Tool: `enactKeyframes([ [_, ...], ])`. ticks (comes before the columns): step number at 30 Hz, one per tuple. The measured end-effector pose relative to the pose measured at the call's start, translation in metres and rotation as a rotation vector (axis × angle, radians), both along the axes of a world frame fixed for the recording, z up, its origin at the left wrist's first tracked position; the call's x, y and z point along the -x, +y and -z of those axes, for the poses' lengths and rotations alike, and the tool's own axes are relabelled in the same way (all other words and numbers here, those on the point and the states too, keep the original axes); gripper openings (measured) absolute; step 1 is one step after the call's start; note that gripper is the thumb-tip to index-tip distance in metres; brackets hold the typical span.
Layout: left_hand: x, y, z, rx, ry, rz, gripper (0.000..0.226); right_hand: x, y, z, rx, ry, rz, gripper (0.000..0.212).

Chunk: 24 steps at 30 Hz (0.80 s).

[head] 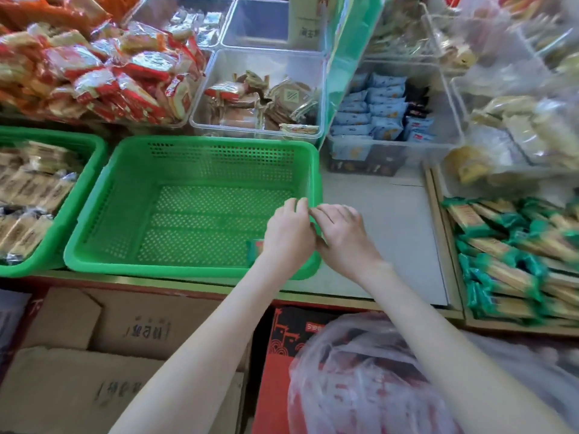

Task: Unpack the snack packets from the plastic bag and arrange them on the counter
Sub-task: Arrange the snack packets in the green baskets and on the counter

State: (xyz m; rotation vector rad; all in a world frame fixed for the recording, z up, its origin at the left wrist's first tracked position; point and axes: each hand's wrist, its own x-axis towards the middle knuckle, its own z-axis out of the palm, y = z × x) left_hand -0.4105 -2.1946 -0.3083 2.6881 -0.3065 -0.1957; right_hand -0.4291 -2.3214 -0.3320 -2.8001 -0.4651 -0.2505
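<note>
bare grey counter point(391, 230) lies open just right of the green basket point(175, 270). printing on the cardboard boxes point(141, 327) below its near edge is too blurred to read. over its right rim the left hand point(289, 236) and right hand point(343, 236) meet, fingers curled, tips touching; what they grip i cannot tell. a small packet point(254, 249) lies in its near right corner. the plastic bag point(360, 371), red inside, sits below that corner.

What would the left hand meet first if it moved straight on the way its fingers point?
Probably the basket's far wall: the left hand points away over its floor. If the hand rides above the rim, which is unclear, the clear box behind comes first.
</note>
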Motion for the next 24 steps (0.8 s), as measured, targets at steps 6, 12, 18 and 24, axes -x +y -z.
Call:
enactKeyframes([
  [6, 0.049, -0.159, 0.004, 0.196, -0.095, 0.200, 0.051, 0.058, -0.180, 0.002, -0.026, 0.056, 0.491, 0.052],
  [12, 0.071, -0.287, 0.040, -0.005, -0.017, 0.539, 0.066, 0.103, -0.326, 0.029, 0.049, 0.288, 0.704, 0.058],
  [18, 0.063, -0.350, 0.072, -0.336, 0.007, 0.844, 0.078, 0.120, -0.371, 0.036, 0.121, 0.446, 0.423, 0.064],
  [24, 0.051, -0.355, 0.060, -0.297, 0.033, 0.869, 0.074, 0.133, -0.376, 0.035, -0.086, 0.411, 0.310, 0.072],
])
